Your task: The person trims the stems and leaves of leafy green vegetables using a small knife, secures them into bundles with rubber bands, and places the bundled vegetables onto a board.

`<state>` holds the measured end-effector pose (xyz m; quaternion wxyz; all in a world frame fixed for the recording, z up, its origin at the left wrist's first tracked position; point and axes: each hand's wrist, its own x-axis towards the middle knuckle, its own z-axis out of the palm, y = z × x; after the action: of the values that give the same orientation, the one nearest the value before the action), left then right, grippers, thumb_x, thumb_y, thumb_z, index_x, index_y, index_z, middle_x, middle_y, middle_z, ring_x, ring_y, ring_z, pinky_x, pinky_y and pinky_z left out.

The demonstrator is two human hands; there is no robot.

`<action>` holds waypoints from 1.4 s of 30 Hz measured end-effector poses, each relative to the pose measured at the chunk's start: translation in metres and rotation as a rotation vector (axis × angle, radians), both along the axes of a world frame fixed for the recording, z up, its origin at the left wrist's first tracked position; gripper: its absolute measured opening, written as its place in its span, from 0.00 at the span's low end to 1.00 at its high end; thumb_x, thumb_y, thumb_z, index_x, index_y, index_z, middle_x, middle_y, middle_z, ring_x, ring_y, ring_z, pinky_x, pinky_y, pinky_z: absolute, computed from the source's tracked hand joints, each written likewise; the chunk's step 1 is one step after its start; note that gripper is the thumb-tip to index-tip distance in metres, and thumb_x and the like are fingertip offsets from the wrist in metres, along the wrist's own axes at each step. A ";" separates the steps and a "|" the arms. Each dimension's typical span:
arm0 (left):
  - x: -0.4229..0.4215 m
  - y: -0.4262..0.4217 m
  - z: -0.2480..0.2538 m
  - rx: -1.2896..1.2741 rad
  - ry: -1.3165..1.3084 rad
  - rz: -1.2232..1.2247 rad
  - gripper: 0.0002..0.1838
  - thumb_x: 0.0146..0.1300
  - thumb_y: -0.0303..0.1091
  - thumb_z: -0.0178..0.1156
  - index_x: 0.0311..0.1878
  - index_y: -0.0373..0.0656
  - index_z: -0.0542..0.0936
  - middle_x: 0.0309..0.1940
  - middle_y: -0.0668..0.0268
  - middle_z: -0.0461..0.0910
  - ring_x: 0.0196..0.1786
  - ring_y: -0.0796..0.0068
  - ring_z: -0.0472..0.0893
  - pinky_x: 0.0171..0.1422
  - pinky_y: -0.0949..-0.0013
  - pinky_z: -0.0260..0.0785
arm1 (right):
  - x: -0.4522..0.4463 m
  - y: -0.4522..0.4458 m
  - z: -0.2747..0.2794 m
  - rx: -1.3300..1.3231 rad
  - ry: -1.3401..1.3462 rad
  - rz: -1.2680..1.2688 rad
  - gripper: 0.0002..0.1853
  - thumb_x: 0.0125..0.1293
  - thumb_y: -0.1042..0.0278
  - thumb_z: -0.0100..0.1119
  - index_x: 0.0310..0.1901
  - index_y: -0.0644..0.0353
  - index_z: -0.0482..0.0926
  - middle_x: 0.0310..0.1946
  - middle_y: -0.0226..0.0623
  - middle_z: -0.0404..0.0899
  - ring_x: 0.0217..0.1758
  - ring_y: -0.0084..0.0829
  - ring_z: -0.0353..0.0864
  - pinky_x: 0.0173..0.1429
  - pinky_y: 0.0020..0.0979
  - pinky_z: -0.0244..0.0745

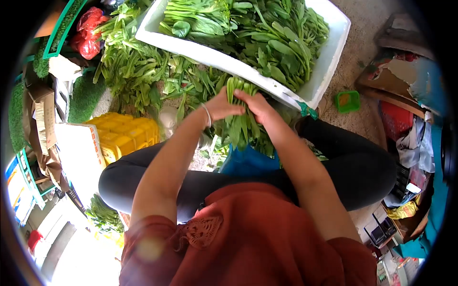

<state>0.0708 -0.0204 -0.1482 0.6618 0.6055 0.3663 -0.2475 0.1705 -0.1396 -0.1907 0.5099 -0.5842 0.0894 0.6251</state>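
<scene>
Both my hands are wrapped round a bunch of leafy greens point(241, 125), its cut stems pointing up and its leaves hanging down. My left hand point(222, 106), with a bracelet at the wrist, grips the bunch from the left. From the right, my right hand point(259, 107) closes on the same stems. Just beyond my hands stands a white foam box point(210, 53) filled with more leafy greens point(281, 47). Below the bunch, between my legs, lies something blue point(249, 161) that looks like a plastic bag; its lower part is hidden.
Loose greens point(136, 78) are heaped on the floor left of the box. A yellow crate point(125, 136) stands beside my left knee. A red plastic bag point(89, 33) lies at the upper left. Right of the box sits a small green basket point(347, 102). Cartons point(45, 114) line the left side.
</scene>
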 end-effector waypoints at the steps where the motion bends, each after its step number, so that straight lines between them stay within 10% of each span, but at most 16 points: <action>1: -0.010 -0.010 -0.005 0.102 -0.229 -0.007 0.58 0.40 0.38 0.74 0.67 0.38 0.43 0.59 0.54 0.62 0.63 0.58 0.61 0.67 0.62 0.52 | -0.003 -0.005 0.019 0.126 -0.051 -0.019 0.25 0.50 0.57 0.69 0.46 0.65 0.75 0.43 0.41 0.76 0.43 0.33 0.77 0.46 0.33 0.75; 7: -0.033 -0.040 0.050 -0.244 -0.545 0.247 0.56 0.30 0.36 0.79 0.60 0.38 0.51 0.53 0.61 0.67 0.57 0.71 0.67 0.62 0.67 0.60 | -0.030 -0.019 0.111 0.422 -0.257 0.060 0.32 0.47 0.62 0.71 0.52 0.65 0.67 0.44 0.35 0.74 0.46 0.26 0.73 0.51 0.28 0.69; 11: -0.038 -0.054 0.082 -0.136 -0.665 0.242 0.53 0.30 0.34 0.79 0.58 0.38 0.54 0.53 0.63 0.68 0.55 0.73 0.69 0.60 0.68 0.63 | -0.036 -0.036 0.165 0.432 -0.284 0.107 0.55 0.36 0.60 0.78 0.63 0.68 0.50 0.55 0.39 0.66 0.58 0.30 0.65 0.63 0.32 0.60; 12: -0.038 -0.055 0.085 0.422 -0.828 -0.039 0.52 0.31 0.33 0.78 0.58 0.39 0.53 0.53 0.64 0.68 0.55 0.73 0.69 0.60 0.68 0.62 | -0.040 -0.039 0.168 0.435 -0.294 0.110 0.55 0.36 0.60 0.78 0.63 0.68 0.50 0.55 0.39 0.66 0.58 0.30 0.65 0.63 0.32 0.60; 16: -0.035 -0.067 0.113 0.462 -0.930 -0.012 0.51 0.36 0.30 0.74 0.62 0.39 0.52 0.57 0.63 0.66 0.58 0.72 0.68 0.63 0.69 0.59 | -0.054 -0.052 0.197 0.611 -0.410 0.009 0.56 0.32 0.66 0.79 0.62 0.65 0.50 0.58 0.36 0.60 0.61 0.28 0.60 0.65 0.31 0.56; 18: -0.034 -0.069 0.131 0.493 -0.959 -0.017 0.50 0.37 0.31 0.73 0.63 0.39 0.52 0.59 0.61 0.65 0.60 0.71 0.67 0.64 0.69 0.57 | -0.058 -0.057 0.197 0.675 -0.576 0.053 0.70 0.31 0.62 0.80 0.65 0.70 0.30 0.64 0.43 0.53 0.68 0.34 0.52 0.70 0.35 0.47; 23: -0.034 -0.084 0.142 -0.512 -0.722 0.633 0.45 0.39 0.29 0.72 0.61 0.41 0.56 0.56 0.62 0.66 0.58 0.73 0.68 0.62 0.69 0.60 | -0.058 -0.058 0.219 0.368 -1.089 0.232 0.58 0.34 0.52 0.74 0.63 0.69 0.48 0.58 0.50 0.62 0.64 0.42 0.60 0.65 0.41 0.54; 26: -0.040 -0.078 0.124 0.034 -0.859 0.313 0.40 0.37 0.27 0.72 0.57 0.42 0.65 0.50 0.65 0.72 0.51 0.73 0.72 0.58 0.67 0.66 | -0.045 -0.055 0.246 0.249 -1.130 0.484 0.49 0.42 0.59 0.72 0.61 0.70 0.52 0.51 0.46 0.70 0.56 0.33 0.70 0.61 0.32 0.62; 33: -0.045 -0.072 0.127 -0.767 -0.752 0.542 0.36 0.36 0.33 0.65 0.54 0.34 0.68 0.45 0.57 0.75 0.47 0.65 0.76 0.54 0.65 0.68 | 0.010 -0.093 0.272 0.390 -0.906 0.319 0.28 0.55 0.61 0.63 0.53 0.69 0.70 0.48 0.46 0.75 0.51 0.35 0.75 0.55 0.33 0.70; 42: -0.066 -0.053 0.107 -0.753 -0.943 0.753 0.46 0.45 0.41 0.60 0.67 0.39 0.49 0.53 0.56 0.69 0.55 0.59 0.69 0.59 0.56 0.64 | 0.159 -0.229 0.300 -0.131 -1.228 -0.452 0.17 0.61 0.55 0.55 0.49 0.55 0.76 0.40 0.28 0.80 0.40 0.15 0.77 0.36 0.15 0.66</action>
<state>0.0044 -0.0732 -0.0414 0.9546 0.2106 0.1146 0.1767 0.3300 -0.3682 0.1091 0.5503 -0.8314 -0.0593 0.0489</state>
